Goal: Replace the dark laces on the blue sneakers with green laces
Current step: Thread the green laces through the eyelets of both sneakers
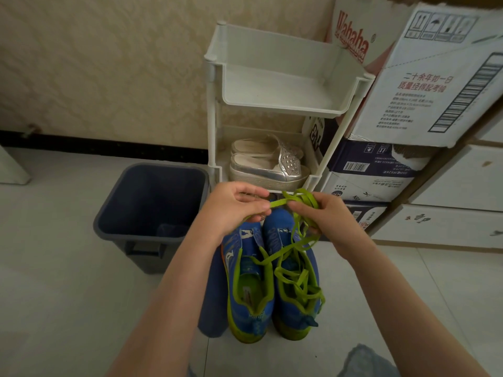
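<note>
Between the left hand [236, 205] and the right hand [330, 223], a short stretch of green lace [280, 203] is pulled straight. The left thumb and fingers pinch one end; the right fingers curl round a bundle of the same lace. Directly below both hands, a pair of blue sneakers [277, 230] stands side by side on the floor, with loose lace trailing from the right hand onto the shoe beneath it. Left of the left hand stands a dark bin [141, 257]. Beyond the hands, a white rack [285, 108] holds silver shoes [268, 170].
</note>
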The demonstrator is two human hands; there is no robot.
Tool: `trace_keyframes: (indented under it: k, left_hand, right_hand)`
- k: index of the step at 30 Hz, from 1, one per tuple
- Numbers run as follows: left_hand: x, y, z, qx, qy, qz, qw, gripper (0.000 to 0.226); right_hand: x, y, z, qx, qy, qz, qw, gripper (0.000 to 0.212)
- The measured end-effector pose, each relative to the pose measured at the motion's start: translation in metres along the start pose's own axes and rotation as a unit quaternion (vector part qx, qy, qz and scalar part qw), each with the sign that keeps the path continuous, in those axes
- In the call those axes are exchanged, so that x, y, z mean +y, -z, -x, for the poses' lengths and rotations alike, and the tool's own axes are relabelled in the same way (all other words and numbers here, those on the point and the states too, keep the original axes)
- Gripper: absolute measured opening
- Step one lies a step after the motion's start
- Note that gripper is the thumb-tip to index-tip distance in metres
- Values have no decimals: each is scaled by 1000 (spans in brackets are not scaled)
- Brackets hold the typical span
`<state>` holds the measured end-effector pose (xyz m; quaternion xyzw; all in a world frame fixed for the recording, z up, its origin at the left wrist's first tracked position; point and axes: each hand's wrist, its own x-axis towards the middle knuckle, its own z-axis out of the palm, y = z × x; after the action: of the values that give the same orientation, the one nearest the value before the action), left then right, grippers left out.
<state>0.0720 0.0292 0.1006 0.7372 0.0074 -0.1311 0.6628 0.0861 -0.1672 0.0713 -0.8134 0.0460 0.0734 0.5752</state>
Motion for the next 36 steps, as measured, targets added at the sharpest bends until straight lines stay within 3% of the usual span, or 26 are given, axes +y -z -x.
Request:
trace_keyframes:
  k: [2, 4, 6, 8, 10, 12, 14, 17, 20, 25, 28, 32, 36]
  left_hand:
    - [-5, 3, -4, 11, 9, -30, 999, 20]
    - [-13, 6, -9, 29, 12, -65, 997, 18]
    - [-20, 6, -13, 44, 16, -104, 994, 16]
    - [-25, 3, -15, 29, 12, -127, 991, 15]
    - [-28, -4, -19, 7, 2, -150, 989, 11]
    - [-32, -9, -24, 3, -1, -167, 986, 12]
    - [-37, -13, -29, 7, 17, -157, 987, 18]
    - [-40, -14, -31, 36, 16, -88, 995, 23]
    - [-40, -11, -32, 82, -18, -57, 995, 28]
    - [-54, -6, -34, 131, -16, 23, 991, 23]
    - [-63, -7, -39, 129, -12, 22, 991, 22]
    - [-79, -13, -41, 145, 1, 28, 989, 28]
    - [-99, -23, -44, 216, 20, 41, 975, 32]
  right_hand:
    - [5, 2, -2, 26, -13, 47, 998, 26]
    - [8, 4, -1, -13, -56, 110, 992, 29]
    - [13, 1, 0, -81, -96, 295, 947, 63]
    - [11, -6, 4, -98, -41, 392, 914, 97]
    - [4, -15, 6, -138, 43, 278, 950, 97]
    - [-1, -25, 3, -179, 69, 109, 975, 72]
    - [0, -31, 0, -158, 77, 68, 982, 50]
    - [7, -35, -1, -126, 81, 54, 987, 43]
    - [11, -35, -6, -130, 25, -67, 989, 30]
    - [19, -28, -21, -128, -5, -49, 991, 13]
    - [25, -27, -27, -123, -35, -52, 990, 16]
    - [26, -32, -34, -200, -93, -97, 971, 22]
    - [35, -44, -43, -177, -48, 21, 983, 20]
